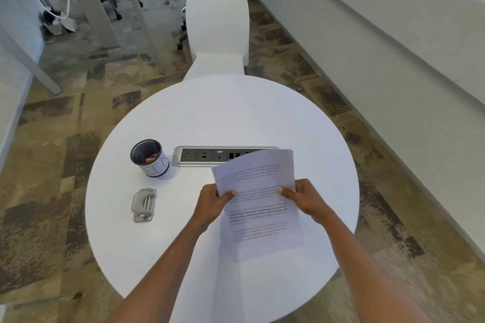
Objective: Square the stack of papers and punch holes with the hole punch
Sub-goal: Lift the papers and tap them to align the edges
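Note:
A stack of printed white papers (258,207) is held above the round white table (210,113), tilted, its top edge over the power strip. My left hand (214,200) grips the stack's left edge with the thumb on the top sheet. My right hand (301,198) grips the right edge the same way. The sheets look slightly fanned at the top and bottom. A grey metal hole punch (143,204) lies flat on the table to the left of my left hand, apart from it.
A dark mesh pen cup (149,158) with a white band stands behind the punch. A recessed power and data strip (210,156) runs across the table's middle. A white chair (217,34) stands beyond the far edge. Carpet surrounds the table; a wall runs along the right.

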`<state>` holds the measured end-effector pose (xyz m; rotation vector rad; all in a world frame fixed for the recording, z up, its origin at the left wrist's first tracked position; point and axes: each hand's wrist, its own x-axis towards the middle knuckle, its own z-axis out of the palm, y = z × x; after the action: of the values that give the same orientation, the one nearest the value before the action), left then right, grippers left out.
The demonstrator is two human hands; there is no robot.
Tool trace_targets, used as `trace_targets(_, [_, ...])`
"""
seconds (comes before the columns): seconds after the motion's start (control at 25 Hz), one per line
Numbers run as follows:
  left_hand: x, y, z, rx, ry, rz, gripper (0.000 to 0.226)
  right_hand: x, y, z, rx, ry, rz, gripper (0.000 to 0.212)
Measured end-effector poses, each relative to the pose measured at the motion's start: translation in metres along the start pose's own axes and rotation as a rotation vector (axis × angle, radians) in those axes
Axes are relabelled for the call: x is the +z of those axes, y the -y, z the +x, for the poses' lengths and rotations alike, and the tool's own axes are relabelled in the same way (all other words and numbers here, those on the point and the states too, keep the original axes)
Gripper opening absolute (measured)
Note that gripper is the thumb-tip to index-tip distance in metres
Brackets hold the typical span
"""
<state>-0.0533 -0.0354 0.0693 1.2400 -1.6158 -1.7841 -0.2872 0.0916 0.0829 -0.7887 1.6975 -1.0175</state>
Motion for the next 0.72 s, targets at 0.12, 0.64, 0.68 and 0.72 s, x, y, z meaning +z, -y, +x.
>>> trace_targets(0.12, [0.001, -0.011, 0.001, 0.014, -0.006, -0.108, 0.013, -0.006, 0.014, -0.001, -0.009, -0.019, 0.038, 0.019])
trace_targets(0.64, [-0.026, -0.082, 0.016, 0.204, 0.263, 0.565, 0.007, -0.068, 0.06, -0.013, -0.143, -0.214, -0.149, 0.066])
trace_targets(0.68, [-0.026, -0.086, 0.017, 0.213, 0.301, 0.634, 0.008, -0.071, 0.064, -0.012, -0.128, -0.079, -0.266, 0.057])
trace_targets(0.72, [-0.025, -0.09, 0.018, 0.219, 0.35, 0.68, 0.008, -0.07, 0.068, -0.01, -0.09, 0.051, -0.34, 0.044])
